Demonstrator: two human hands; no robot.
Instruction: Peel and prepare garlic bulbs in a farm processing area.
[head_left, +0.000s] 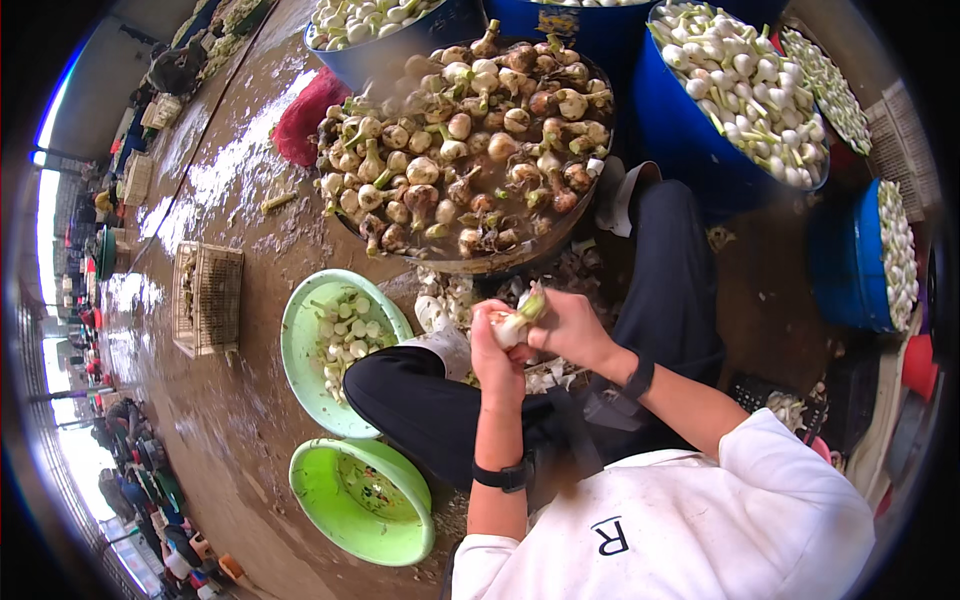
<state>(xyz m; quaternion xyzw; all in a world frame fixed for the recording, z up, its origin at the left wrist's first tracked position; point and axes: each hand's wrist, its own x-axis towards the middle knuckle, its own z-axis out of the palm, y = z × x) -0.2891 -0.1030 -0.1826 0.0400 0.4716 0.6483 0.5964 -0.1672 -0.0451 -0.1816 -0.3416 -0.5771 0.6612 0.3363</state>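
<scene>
Between my two hands is a garlic bulb (513, 328) with a short green stem, its white side partly bared. My left hand (498, 352) is closed around the bulb from the left. My right hand (570, 324) grips it at the stem end. Just beyond my hands stands a wide tub (499, 262) heaped with dirty, unpeeled garlic bulbs (422, 171) in brownish water. Pieces of peeled skin (551, 375) lie below my hands, between my legs. Left of my knee, a pale green basin (296, 352) holds cleaned white bulbs (351, 330).
A bright green basin (315, 517) with scraps stands nearer me. Blue tubs (675, 127) of white garlic stand at the back and right, another blue tub (844, 255) farther right. A plastic crate (221, 300) and red net sack (309, 120) are on the wet floor. People are far left.
</scene>
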